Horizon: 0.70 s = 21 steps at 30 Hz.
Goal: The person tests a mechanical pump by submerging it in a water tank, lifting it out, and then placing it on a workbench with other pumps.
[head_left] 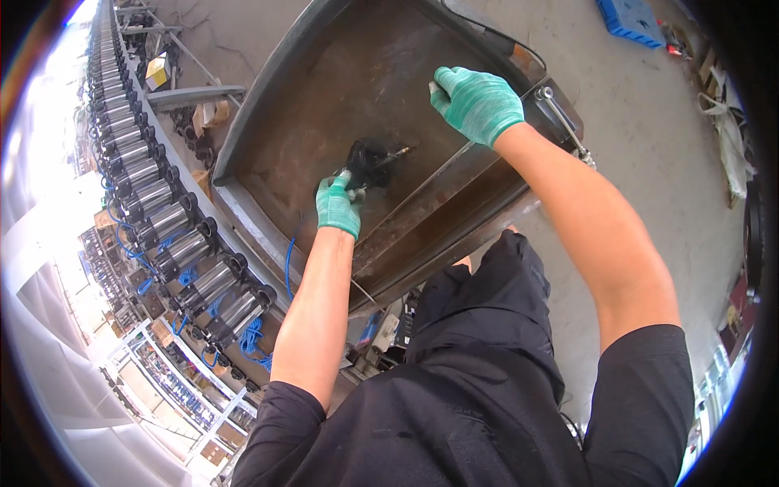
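My left hand (337, 204), in a green glove, is closed at the near side of a black drill-like tool (367, 165). The tool's thin tip points right, just above or against the brown metal worktop (308, 105); I cannot tell which. My right hand (479, 101), gloved the same way, is raised over the worktop's right part with its fingers curled in. Whatever it may hold is hidden by the fingers. A silver metal bar with round ends (561, 122) lies at the worktop's right edge, near my right wrist.
A long row of shiny rollers with black ends (174, 213) runs along the left. Near it, a blue hose (290, 260) hangs by the worktop's side. A raised metal rim (264, 77) borders the worktop. On the floor at the far right sits a blue crate (630, 22).
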{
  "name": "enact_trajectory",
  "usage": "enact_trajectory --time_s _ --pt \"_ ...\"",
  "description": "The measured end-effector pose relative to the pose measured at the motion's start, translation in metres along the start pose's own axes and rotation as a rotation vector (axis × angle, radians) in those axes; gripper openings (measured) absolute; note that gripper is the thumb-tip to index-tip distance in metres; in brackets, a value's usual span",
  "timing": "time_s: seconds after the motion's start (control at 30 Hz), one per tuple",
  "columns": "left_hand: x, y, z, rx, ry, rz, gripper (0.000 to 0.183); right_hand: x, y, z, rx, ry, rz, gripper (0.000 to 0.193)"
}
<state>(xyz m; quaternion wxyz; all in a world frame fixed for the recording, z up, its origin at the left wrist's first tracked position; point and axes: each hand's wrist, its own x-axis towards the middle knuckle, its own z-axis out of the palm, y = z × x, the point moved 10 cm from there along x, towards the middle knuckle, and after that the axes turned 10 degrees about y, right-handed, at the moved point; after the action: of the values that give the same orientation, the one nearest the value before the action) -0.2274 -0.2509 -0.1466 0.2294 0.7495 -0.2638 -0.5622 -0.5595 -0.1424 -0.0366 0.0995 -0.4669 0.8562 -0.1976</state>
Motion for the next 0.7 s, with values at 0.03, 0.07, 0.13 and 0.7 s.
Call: enact_trajectory --time_s 0.03,0.07,0.13,0.7 --pt "0.0 -0.003 -0.004 0.001 0.003 -0.001 0.014 0.0 0.0 0.0 -0.003 0.0 -0.001 0.031" --pt "0.0 -0.002 -0.006 -0.01 -0.013 0.024 0.014 0.001 0.0 0.001 -0.007 0.0 -0.002 0.031" --pt "-0.002 -0.003 -0.009 -0.048 -0.032 0.047 0.015 0.001 0.001 0.0 -0.003 0.009 -0.006 0.031" --pt "0.0 -0.005 -0.031 0.029 0.149 0.156 0.008 0.001 0.0 0.003 -0.02 0.019 -0.015 0.03"
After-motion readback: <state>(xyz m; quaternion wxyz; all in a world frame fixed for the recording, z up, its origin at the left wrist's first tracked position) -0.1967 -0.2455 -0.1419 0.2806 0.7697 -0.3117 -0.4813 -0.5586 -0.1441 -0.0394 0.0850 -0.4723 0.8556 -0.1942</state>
